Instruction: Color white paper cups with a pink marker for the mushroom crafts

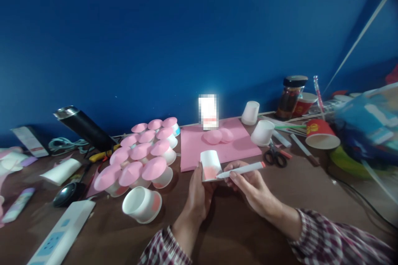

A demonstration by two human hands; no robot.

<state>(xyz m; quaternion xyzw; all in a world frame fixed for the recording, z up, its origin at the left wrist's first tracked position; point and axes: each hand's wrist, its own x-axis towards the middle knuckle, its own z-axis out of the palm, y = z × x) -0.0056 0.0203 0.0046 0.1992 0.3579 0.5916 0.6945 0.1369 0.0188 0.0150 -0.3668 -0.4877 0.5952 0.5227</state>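
My left hand [197, 196] holds a small white paper cup [211, 165] upside down, with a pink patch coloured on its side. My right hand [248, 184] grips a white marker [243, 169] with a red end; its tip touches the cup's pink patch. Just beyond lies a pink sheet [217, 145] with pink paper cones [218, 136] on it. To the left stand several upturned white cups topped with pink cones [141, 157]. One white cup [142, 204] with a pink patch lies on its side near my left forearm.
Black scissors [275, 157], two upturned white cups [263, 132], a red paper cup [321, 134] and a dark jar [290, 96] sit at the right. A black flask [82, 126], a mouse [66, 193] and a power strip [60, 234] lie at the left on the brown table [236, 232].
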